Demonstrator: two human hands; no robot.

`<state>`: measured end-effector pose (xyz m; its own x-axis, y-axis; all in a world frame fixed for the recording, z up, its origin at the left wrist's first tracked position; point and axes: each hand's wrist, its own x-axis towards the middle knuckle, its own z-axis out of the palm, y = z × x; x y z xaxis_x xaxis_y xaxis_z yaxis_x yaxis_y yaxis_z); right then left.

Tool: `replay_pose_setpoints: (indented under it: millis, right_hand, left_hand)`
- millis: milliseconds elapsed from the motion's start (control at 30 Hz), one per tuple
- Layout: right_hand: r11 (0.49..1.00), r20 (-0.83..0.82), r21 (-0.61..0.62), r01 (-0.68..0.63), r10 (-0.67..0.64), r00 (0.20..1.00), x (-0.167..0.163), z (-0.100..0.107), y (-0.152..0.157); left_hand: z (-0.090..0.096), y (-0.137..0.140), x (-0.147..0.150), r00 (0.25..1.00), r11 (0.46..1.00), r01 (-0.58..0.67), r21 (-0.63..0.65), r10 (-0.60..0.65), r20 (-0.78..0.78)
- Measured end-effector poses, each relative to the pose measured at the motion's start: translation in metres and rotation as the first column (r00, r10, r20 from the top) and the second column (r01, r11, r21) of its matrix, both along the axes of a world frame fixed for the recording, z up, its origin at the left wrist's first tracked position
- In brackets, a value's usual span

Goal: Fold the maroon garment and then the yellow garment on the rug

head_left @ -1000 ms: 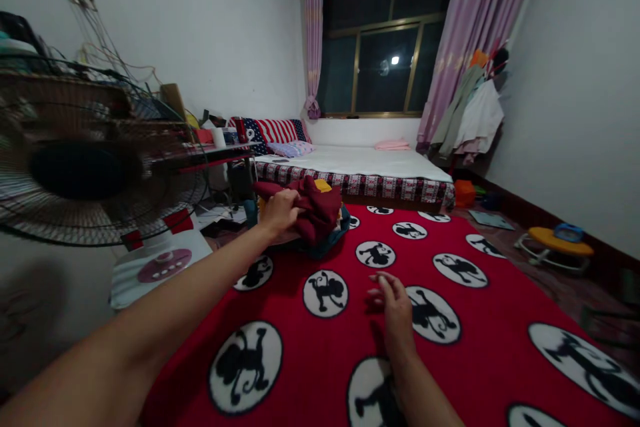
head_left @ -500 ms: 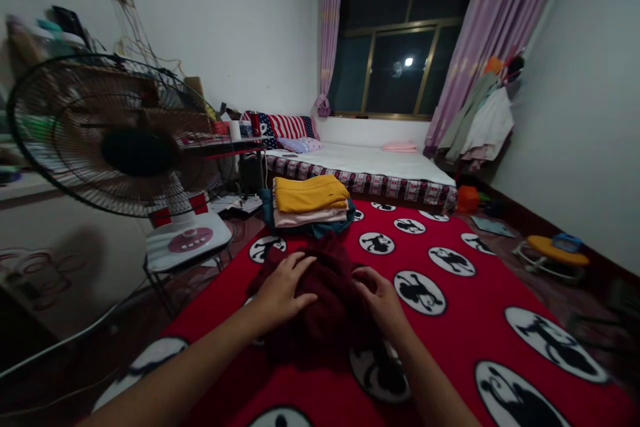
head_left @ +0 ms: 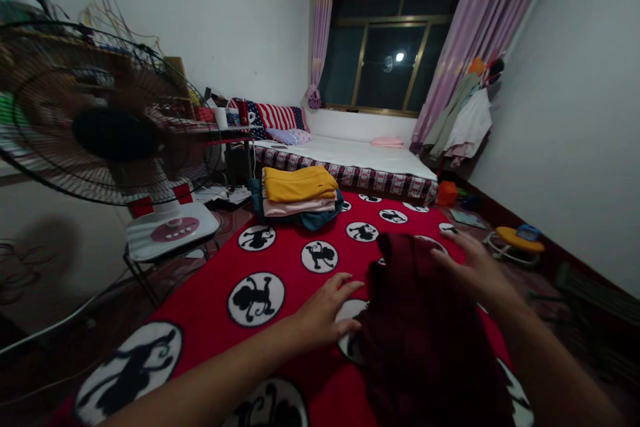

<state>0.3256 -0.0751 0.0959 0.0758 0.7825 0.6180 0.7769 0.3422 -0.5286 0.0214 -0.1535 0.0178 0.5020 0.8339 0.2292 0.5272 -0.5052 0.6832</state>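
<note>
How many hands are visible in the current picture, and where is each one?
2: the left hand is just left of the dark red garment; the right hand is at the garment's far right edge.

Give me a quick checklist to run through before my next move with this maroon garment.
1. Left hand free: ok, fingers spread, holding nothing, beside the garment.
2. Right hand gripping the maroon garment: cannot tell; it is at the upper right edge, but the dark, blurred cloth hides the contact.
3. Maroon garment spread flat: not ok, its upper part is gathered in folds.
4. Stack in order: ok, the folded yellow garment sits above pale pink cloth, with teal cloth beneath.
5. Stack apart from the maroon garment: ok, red blanket shows between them.
</note>
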Motion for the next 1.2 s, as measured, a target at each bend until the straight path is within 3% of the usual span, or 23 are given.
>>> replay_pose_setpoints:
  millis: [67,233,333,533,833,1000,1200]
  right_hand:
    - [0.998,0.194,-0.067,0.018,-0.004,0.981,0.010,-0.028,-0.006]
    - [0.959,0.396,-0.235,0.161,-0.057,0.916,0.010,-0.101,-0.036]
    - [0.958,0.452,-0.186,0.217,-0.113,0.885,-0.001,-0.125,-0.046]
    - [0.972,0.411,-0.110,0.208,-0.146,0.900,-0.008,-0.124,-0.051]
    - [0.999,0.072,-0.032,0.034,-0.031,0.997,0.008,-0.126,-0.053]
    - [0.984,-0.037,-0.002,0.179,-0.179,0.983,0.010,-0.122,-0.058]
    - [0.968,-0.027,-0.121,0.220,-0.225,0.974,0.010,-0.122,-0.068]
  left_hand:
    - [-0.022,0.009,-0.001,0.995,0.998,-0.054,0.022,0.056,-0.082]
    - [-0.052,0.020,-0.005,0.956,0.974,-0.149,0.170,0.186,-0.226]
    - [-0.057,0.022,-0.004,0.948,0.955,-0.171,0.242,0.227,-0.224]
    - [-0.054,0.026,-0.010,0.977,0.963,-0.158,0.220,0.185,-0.110]
    - [-0.051,0.027,-0.013,0.988,0.963,-0.152,0.223,0.156,0.000]
    - [-0.053,0.025,-0.015,0.988,0.955,-0.155,0.253,0.150,0.038]
    - [-0.057,0.022,-0.019,0.990,0.950,-0.143,0.277,0.141,0.029]
